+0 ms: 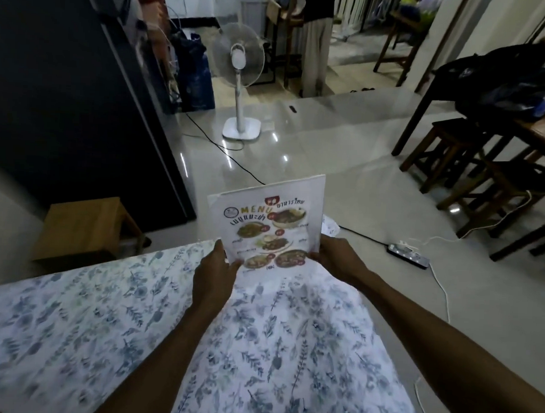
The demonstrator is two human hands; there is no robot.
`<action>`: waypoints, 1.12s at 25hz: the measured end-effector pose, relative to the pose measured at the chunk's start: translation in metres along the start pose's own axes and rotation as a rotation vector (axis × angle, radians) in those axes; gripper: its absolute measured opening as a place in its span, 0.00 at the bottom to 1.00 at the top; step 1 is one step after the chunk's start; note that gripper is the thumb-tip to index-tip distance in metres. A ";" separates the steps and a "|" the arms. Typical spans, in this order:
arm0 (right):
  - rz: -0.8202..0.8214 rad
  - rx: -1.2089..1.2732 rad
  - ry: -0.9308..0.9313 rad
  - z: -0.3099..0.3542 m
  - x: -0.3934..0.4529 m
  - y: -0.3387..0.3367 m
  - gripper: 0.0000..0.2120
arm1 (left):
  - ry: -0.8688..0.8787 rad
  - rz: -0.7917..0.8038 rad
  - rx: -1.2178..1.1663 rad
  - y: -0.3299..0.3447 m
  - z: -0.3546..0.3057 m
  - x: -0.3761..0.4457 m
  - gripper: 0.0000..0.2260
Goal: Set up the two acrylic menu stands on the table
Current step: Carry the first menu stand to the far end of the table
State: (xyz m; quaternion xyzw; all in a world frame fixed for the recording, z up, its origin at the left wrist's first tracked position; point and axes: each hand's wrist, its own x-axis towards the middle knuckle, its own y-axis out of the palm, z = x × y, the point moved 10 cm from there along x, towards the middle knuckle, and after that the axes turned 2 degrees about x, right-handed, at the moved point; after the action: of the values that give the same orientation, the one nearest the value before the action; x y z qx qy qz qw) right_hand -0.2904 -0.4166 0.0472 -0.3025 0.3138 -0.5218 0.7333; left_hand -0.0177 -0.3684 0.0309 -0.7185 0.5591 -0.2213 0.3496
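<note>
At the far edge of the worktop (88,317) (floral cloth over it), one menu stand (269,220) is held up by both hands. Left hand (213,277) is closed on the stand's lower left corner, fingers wrapped behind the sheet; right hand (337,257) is closed on the lower right corner, thumb side toward the print. Stand is roughly upright, tilted slightly, printed face toward the wearer — long axis runs vertical, bottom edge level with the hands and just above the worktop's far edge. Cannot tell whether the base touches the cloth yet; the hands hide it.

Relative to the stand: floor fan (239,77) well beyond it, power strip (408,251) on the floor to its right. Second stand not identified in view.

Judgement: placement of the first stand is in hand. Both hands are equally near, one per corner — the next move depends on lowering the bottom edge flat onto the worktop, inboard of that far edge, so it cannot tip off.
</note>
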 end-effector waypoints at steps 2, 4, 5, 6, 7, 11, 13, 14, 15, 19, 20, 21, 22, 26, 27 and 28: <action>0.006 -0.021 0.004 -0.019 0.027 -0.017 0.16 | 0.007 -0.004 0.008 0.016 -0.019 0.023 0.21; 0.006 -0.028 0.013 -0.038 0.054 -0.027 0.17 | 0.017 -0.017 0.008 0.032 -0.035 0.041 0.20; 0.013 -0.033 0.019 -0.048 0.066 -0.029 0.17 | 0.016 -0.020 0.011 0.038 -0.040 0.048 0.20; 0.024 -0.033 0.031 -0.057 0.076 -0.030 0.17 | 0.011 -0.021 0.014 0.045 -0.043 0.056 0.20; 0.030 -0.031 0.039 -0.066 0.086 -0.030 0.16 | 0.012 -0.021 0.018 0.052 -0.046 0.063 0.20; 0.046 -0.031 0.047 -0.095 0.110 -0.024 0.17 | 0.011 -0.013 0.038 0.074 -0.053 0.083 0.18; 0.042 -0.021 0.042 -0.104 0.119 -0.023 0.17 | 0.012 -0.016 0.053 0.082 -0.054 0.092 0.18; 0.040 -0.012 0.049 -0.108 0.122 -0.022 0.16 | 0.012 -0.017 0.060 0.085 -0.055 0.095 0.18; 0.036 0.002 0.054 -0.112 0.126 -0.021 0.16 | 0.015 -0.019 0.059 0.088 -0.055 0.099 0.18; 0.004 0.059 0.070 -0.120 0.134 -0.016 0.18 | 0.011 -0.047 0.119 0.093 -0.054 0.108 0.20; -0.003 0.063 0.067 -0.122 0.133 -0.014 0.19 | 0.012 -0.053 0.134 0.094 -0.053 0.109 0.20; -0.016 0.066 0.060 -0.124 0.131 -0.013 0.18 | 0.016 -0.053 0.141 0.095 -0.051 0.110 0.21; -0.032 0.061 0.062 -0.126 0.130 -0.012 0.17 | 0.020 -0.047 0.140 0.097 -0.050 0.110 0.20; -0.059 0.056 0.118 -0.131 0.130 -0.010 0.15 | 0.016 -0.030 0.109 0.103 -0.048 0.109 0.20; -0.048 0.060 0.134 -0.131 0.130 -0.009 0.15 | 0.002 -0.023 0.096 0.103 -0.048 0.109 0.20; -0.038 0.067 0.147 -0.131 0.129 -0.009 0.16 | -0.007 -0.010 0.079 0.104 -0.048 0.109 0.21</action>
State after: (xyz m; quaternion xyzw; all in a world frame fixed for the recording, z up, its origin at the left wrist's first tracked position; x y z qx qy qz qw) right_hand -0.3634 -0.5575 -0.0459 -0.2445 0.3431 -0.5668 0.7080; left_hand -0.0892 -0.4984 -0.0238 -0.7076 0.5452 -0.2423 0.3785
